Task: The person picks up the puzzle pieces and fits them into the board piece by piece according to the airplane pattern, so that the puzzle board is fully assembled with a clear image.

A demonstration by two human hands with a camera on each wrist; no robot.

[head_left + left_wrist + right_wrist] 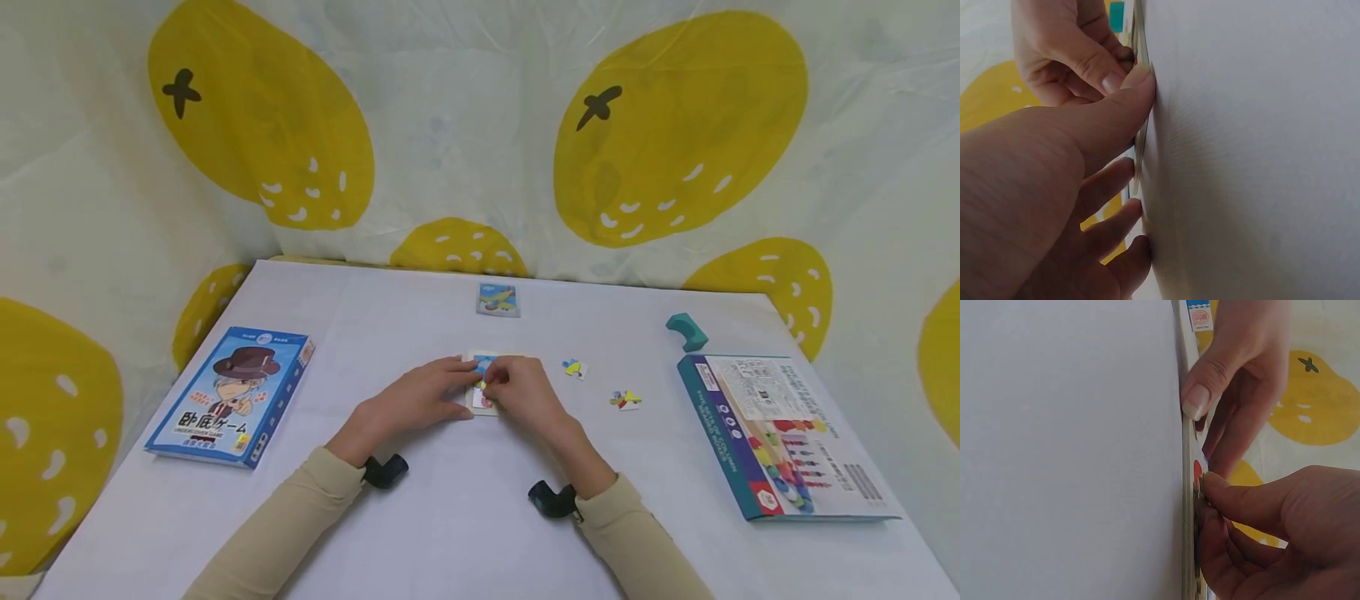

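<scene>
A small picture puzzle board (pixel 481 412) with a pale border lies flat at the middle of the table, largely covered by both hands. My left hand (pixel 429 392) steadies it from the left, thumb at the near edge and extended fingers farther up. Over the picture, my right hand (pixel 527 393) pinches a small puzzle piece (pixel 1202 484) between thumb and forefinger, right at the board's surface; the fingers hide most of this piece. Two loose spots of colourful puzzle pieces lie to the right: a blue and yellow one (pixel 574 368) and a red and yellow one (pixel 626 400).
Beyond the board lies a small card (pixel 498 300) with an aeroplane picture. On the left is a blue game box (pixel 225 396). At the right lie a larger game box (pixel 787 433) and a teal curved block (pixel 686 332). A patterned cloth hangs behind the table.
</scene>
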